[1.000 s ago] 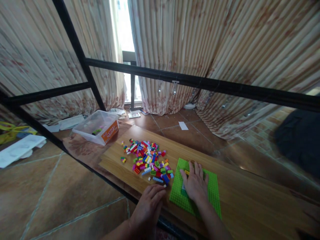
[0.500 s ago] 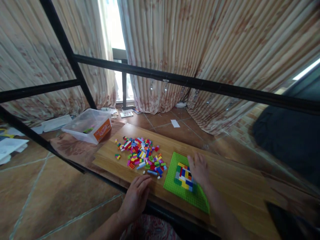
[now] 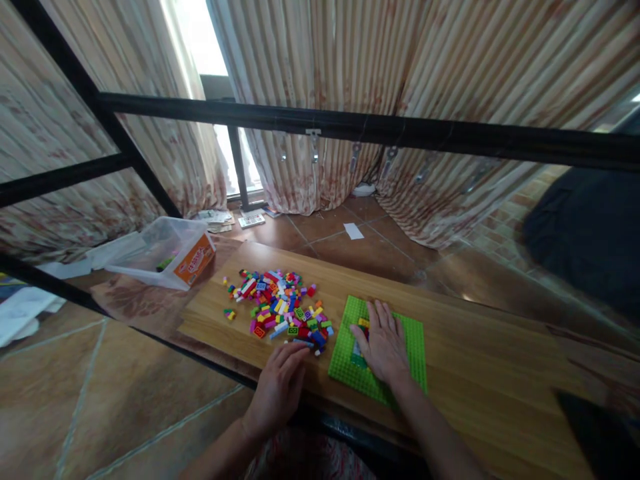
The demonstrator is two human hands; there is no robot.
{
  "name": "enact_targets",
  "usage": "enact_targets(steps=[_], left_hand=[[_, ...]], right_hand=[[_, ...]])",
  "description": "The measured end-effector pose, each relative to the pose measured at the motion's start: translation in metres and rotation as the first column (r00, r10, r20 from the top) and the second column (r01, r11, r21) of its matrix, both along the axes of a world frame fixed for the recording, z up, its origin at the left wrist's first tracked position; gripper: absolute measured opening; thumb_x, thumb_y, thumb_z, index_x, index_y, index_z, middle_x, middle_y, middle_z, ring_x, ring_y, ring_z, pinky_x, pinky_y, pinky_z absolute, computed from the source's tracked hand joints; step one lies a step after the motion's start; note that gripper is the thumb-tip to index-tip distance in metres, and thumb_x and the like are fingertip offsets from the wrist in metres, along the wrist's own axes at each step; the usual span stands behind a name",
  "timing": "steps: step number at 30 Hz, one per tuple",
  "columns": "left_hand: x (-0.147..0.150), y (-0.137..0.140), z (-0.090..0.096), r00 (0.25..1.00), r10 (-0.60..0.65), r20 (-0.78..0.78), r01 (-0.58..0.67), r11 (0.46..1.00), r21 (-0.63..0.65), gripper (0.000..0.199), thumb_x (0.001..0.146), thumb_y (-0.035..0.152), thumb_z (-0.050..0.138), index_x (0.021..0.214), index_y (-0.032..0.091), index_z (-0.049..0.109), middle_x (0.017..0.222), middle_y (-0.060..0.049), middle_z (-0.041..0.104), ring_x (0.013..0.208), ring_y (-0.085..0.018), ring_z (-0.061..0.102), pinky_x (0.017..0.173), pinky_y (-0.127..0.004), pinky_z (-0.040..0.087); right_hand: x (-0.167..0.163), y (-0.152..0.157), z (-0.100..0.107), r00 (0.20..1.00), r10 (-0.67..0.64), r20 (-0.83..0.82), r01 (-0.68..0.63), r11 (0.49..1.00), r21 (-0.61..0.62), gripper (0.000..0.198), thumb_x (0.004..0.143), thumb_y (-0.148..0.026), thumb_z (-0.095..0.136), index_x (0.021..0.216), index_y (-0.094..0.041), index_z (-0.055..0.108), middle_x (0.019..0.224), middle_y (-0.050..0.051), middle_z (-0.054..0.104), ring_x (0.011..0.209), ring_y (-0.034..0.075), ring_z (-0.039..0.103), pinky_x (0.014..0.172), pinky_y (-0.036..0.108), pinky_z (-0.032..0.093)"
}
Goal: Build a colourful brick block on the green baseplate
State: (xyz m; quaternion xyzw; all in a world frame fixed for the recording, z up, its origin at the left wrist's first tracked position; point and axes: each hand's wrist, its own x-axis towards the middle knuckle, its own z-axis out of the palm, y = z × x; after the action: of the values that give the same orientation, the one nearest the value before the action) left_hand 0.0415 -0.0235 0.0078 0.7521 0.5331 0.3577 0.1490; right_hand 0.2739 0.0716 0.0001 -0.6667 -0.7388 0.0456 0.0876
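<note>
My right hand (image 3: pixel 384 343) lies flat on the built-up patch of coloured bricks (image 3: pixel 358 353), its fingers stretched out and the thumb apart. That patch sits on a green studded baseplate (image 3: pixel 345 368), and the palm hides most of it. Just left of the baseplate, a loose heap of toy building bricks (image 3: pixel 285 303) spreads over the wooden board. My left hand (image 3: pixel 281 383) rests by the board's front edge, near the heap's lower bricks. Its fingers are curled together, and whatever may be in them is hidden.
A clear plastic box (image 3: pixel 150 263) with an orange label stands beyond the left end of the wooden board (image 3: pixel 480 353). A black metal bar (image 3: pixel 280 117) crosses above, before patterned curtains (image 3: pixel 350 53). A dark flat object (image 3: pixel 595 427) lies at the lower right.
My right hand has come left and down onto the brick patch, covering most of it. My left hand stays near the board's edge. The camera view has shifted slightly.
</note>
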Motion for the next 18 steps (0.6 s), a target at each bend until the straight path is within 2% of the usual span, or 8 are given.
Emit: enact_targets(steps=[5,11,15,18], left_hand=[[0.002,0.001,0.002,0.999,0.002,0.036,-0.002,1.000,0.009,0.028,0.090,0.013,0.046,0.115,0.019,0.058,0.117,-0.010,0.062,0.110,-0.021,0.057,0.092,-0.039,0.052],[-0.008,-0.013,0.003,0.999,0.034,0.035,-0.035,0.999,0.036,0.027,0.090,0.013,0.046,0.113,0.020,0.060,0.116,-0.011,0.063,0.110,-0.021,0.058,0.092,-0.040,0.053],[-0.017,-0.018,0.004,0.997,0.065,0.045,-0.067,0.997,0.040,0.028,0.090,0.014,0.045,0.113,0.020,0.060,0.115,-0.010,0.064,0.107,-0.020,0.060,0.091,-0.038,0.053],[-0.020,-0.016,0.005,0.994,0.091,0.054,-0.094,0.995,0.046,0.027,0.091,0.013,0.045,0.112,0.020,0.060,0.116,-0.010,0.064,0.108,-0.020,0.059,0.092,-0.037,0.053]], right_hand=[[0.003,0.000,-0.004,0.998,0.025,-0.066,-0.020,0.997,0.074,0.072,0.091,-0.056,0.027,0.144,-0.008,0.030,0.151,0.016,0.030,0.141,0.028,0.019,0.112,0.047,0.020],[0.013,0.001,-0.009,0.984,0.083,-0.158,-0.063,0.990,0.130,0.065,0.093,-0.052,0.025,0.141,-0.008,0.035,0.147,0.016,0.037,0.139,0.027,0.027,0.111,0.047,0.025],[0.015,0.009,0.001,0.973,0.093,-0.211,-0.080,0.994,0.068,0.065,0.094,-0.050,0.020,0.141,-0.009,0.036,0.146,0.017,0.038,0.137,0.024,0.030,0.110,0.045,0.027],[0.005,0.017,0.011,0.987,0.045,-0.154,-0.049,0.999,-0.019,0.067,0.094,-0.053,0.017,0.143,-0.010,0.033,0.149,0.015,0.035,0.139,0.025,0.026,0.112,0.048,0.023]])
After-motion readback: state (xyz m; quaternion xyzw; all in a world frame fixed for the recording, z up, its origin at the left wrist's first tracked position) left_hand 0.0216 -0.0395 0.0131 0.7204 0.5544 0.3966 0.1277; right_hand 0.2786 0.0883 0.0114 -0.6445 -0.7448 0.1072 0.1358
